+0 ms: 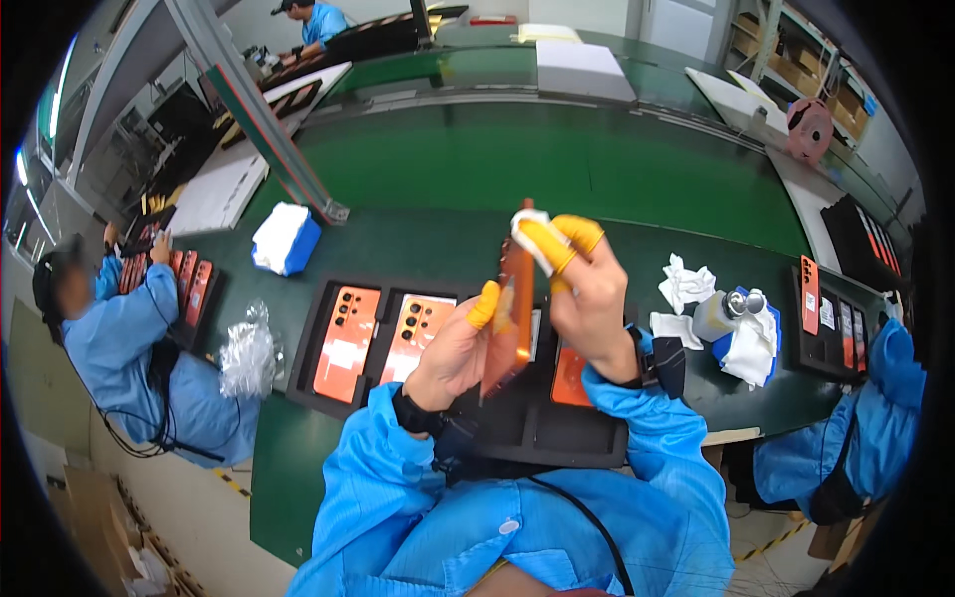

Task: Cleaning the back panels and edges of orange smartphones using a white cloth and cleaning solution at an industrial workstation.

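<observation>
Left hand [453, 353] pinches the orange cover [514, 308] by its edge, upright above the black tray [310, 348]; right-hand fingers [557, 242] press a white wipe [527, 221] onto its top. The thin edge grip looks risky: a firm rub could twist the cover free onto the tray.

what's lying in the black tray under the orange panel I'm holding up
The black tray holds two orange panels side by side on its left. A third orange piece shows beneath the right hand. The left hand and the raised panel hide the middle slots.
</observation>
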### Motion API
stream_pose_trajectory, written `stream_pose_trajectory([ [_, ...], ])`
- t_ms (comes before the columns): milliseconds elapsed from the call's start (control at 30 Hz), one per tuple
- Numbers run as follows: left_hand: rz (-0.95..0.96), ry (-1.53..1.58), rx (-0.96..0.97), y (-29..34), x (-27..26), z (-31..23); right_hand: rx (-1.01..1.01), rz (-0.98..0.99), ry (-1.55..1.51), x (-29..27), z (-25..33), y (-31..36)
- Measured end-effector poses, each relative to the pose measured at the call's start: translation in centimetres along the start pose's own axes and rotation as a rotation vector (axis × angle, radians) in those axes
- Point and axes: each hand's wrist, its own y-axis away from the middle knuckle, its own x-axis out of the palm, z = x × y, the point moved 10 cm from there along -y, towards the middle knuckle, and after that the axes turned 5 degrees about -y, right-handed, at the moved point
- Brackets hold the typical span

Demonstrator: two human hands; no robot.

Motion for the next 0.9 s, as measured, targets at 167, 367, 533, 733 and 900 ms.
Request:
stream_pose_trajectory([
  [167, 0.089, 0.234, 0.057, -0.8, -0.5, -1.0, -0.002, 0.105, -0.115, 1.1, 2.1, 1.1],
  [367, -0.186, 0.315, 0.000, -0.7, -2.1, 0.3, -0.078, 0.001, -0.022, 0.5, 1.3, 1.1],
  [533, 0.171, 0.434, -0.015, -1.6, 0.2, -0.7, -0.306, 0.104, 0.265, 1.8, 3.2, 1.2],
  [733, 0.174, 0.525, 0.067, -1.5, -1.6, -1.0, -0.494, 0.344, 0.196, 4.3, 6.1, 3.3],
  [900, -0.348, 0.359, -0.007, -1.1, -2.5, 0.6, -0.435, 0.187, 0.265, 2.4, 4.2, 2.4],
])
